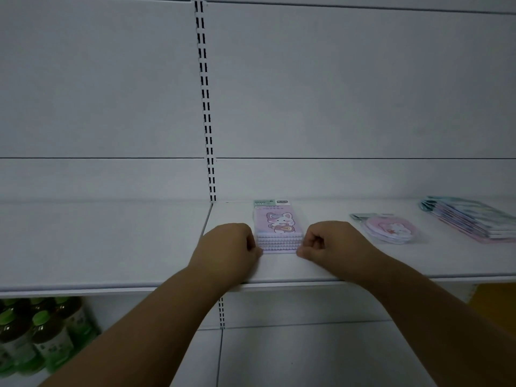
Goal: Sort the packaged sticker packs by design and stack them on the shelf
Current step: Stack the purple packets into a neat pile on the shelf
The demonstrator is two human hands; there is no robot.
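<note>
Purple packs [278,227] sit stacked at centre frame on the shelf [111,247]. The left hand [227,244] and right hand [333,243] are curled, fingertips pinching the stack's near corners. Round packs [389,229] and a fanned pile [472,219] lie right.

Purple rabbit packs [279,231] lie stacked flat; pink round packs [389,229] lie apart.

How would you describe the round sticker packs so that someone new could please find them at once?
Look along the white shelf, right of the slotted upright. Past the rectangular lilac bunny stack between the two hands lies the round pink pile. It alone is circular; the fanned stack further right is rectangular.
</note>
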